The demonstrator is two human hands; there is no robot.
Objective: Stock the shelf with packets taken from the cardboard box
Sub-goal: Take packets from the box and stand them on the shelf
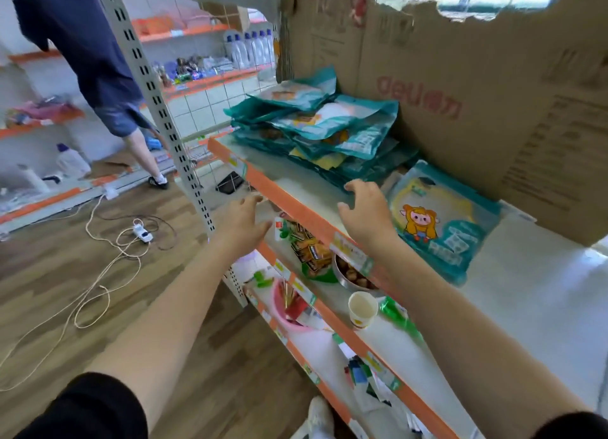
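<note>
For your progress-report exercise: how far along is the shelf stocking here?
Done: a pile of teal packets lies on the top shelf, a single packet beside it. In hand: nothing; the left hand and right hand are empty. Left: unclear, since the cardboard box hides its contents.

paper cup [363,308] upright | pink basket [285,317] | power strip [142,233] on floor [39,257] | second person [82,44] standing

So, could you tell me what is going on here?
A person is stocking the white, orange-edged shelf. Both hands are empty: the right hand reaches toward the pile of teal plastic packets, the left hand hovers by the shelf edge. Another teal packet lies flat beside the brown cardboard box.
</note>
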